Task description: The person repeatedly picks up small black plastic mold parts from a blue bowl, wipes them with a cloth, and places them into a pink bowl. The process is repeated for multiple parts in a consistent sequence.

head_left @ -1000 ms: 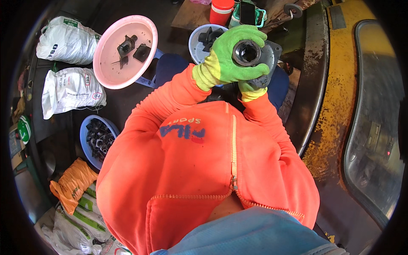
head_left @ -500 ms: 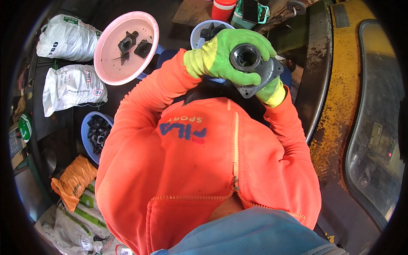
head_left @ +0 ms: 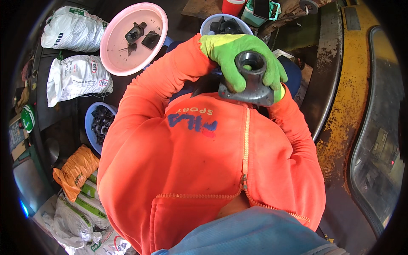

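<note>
While the L hand [head_left: 240, 49] is clamped round the neck of a black flanged fitting [head_left: 251, 86], centre-right of frame just above the orange jacket [head_left: 191, 161], the step looks like a handling check, prob a look-over w/ the round mouth tipped up to view. Flange is lowest, right by the jacket front. R hand [head_left: 279, 94]? Mostly out of sight behind the part, only the yellow cuff side showing clearly, so can't tell whether it grips; a green spot down the bore is poss. a glove fingertip. Next move, I'd judge, calls for a firm hold on that neck & a turn of the wrist to bring the flange's hidden side round. What's in the way: L fingers cover much of the collar, & the jacket leaves little room below. Round abt: pink basin [head_left: 116, 40] upper left w/ a few black parts [head_left: 134, 32]; pale-blue basin [head_left: 205, 29] top centre, partly behind the glove, w/ dark pieces [head_left: 227, 26]; blue basin [head_left: 89, 127] mid-left, heaped w/ small black pieces [head_left: 103, 121]. White sacks [head_left: 78, 78] far upper left, orange bag [head_left: 75, 172] lower left. Red container [head_left: 233, 7] & teal basket [head_left: 253, 18] top edge, R of centre. Rusty yellow panel [head_left: 335, 131] hems in the R side, well apart from the part.
</note>
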Available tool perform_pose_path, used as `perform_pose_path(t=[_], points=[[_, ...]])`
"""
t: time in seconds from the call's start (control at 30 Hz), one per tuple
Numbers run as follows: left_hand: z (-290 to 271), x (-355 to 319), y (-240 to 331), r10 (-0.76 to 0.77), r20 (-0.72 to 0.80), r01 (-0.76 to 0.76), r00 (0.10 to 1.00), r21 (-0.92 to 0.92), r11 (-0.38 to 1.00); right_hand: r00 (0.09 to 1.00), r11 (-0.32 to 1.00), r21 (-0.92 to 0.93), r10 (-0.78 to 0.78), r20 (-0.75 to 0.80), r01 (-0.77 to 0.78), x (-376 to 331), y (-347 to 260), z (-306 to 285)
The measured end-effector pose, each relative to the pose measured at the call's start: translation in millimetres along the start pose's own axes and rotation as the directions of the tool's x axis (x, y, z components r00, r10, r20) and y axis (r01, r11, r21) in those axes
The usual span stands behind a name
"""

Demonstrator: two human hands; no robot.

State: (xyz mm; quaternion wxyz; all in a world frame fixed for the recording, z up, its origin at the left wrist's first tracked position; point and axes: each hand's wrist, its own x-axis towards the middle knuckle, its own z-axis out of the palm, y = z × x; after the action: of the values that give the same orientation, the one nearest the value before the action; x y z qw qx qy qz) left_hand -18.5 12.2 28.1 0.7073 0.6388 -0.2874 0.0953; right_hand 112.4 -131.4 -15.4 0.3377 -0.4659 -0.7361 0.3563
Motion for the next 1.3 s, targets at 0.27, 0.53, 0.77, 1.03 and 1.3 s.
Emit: perform_pose_path(t=[0.27,0.53,0.77,1.03,1.3], points=[[16,9,5,0.291,-0.545,0.227,0.786,0.693,0.685,0.813,0.996,0.005,-0.066,-0.578,0.085,37,-24,-15],[33,11,-16,0.437,-0.593,0.266,0.676,0.750,0.606,0.665,0.976,0.196,0.084,-0.742,0.096,28,-9,9],[27,10,2,0.324,-0.567,0.179,0.758,0.657,0.732,0.863,0.971,-0.238,-0.118,-0.490,-0.003,26,-27,-15],[20,2,9,0.190,-0.387,0.101,0.902,0.618,0.780,0.927,0.906,-0.393,-0.271,-0.258,0.156,20,-44,-24],[16,2,7,0.049,-0.187,0.010,0.981,0.301,0.953,0.996,0.995,0.076,-0.053,-0.078,0.059,-17,-12,-2]])
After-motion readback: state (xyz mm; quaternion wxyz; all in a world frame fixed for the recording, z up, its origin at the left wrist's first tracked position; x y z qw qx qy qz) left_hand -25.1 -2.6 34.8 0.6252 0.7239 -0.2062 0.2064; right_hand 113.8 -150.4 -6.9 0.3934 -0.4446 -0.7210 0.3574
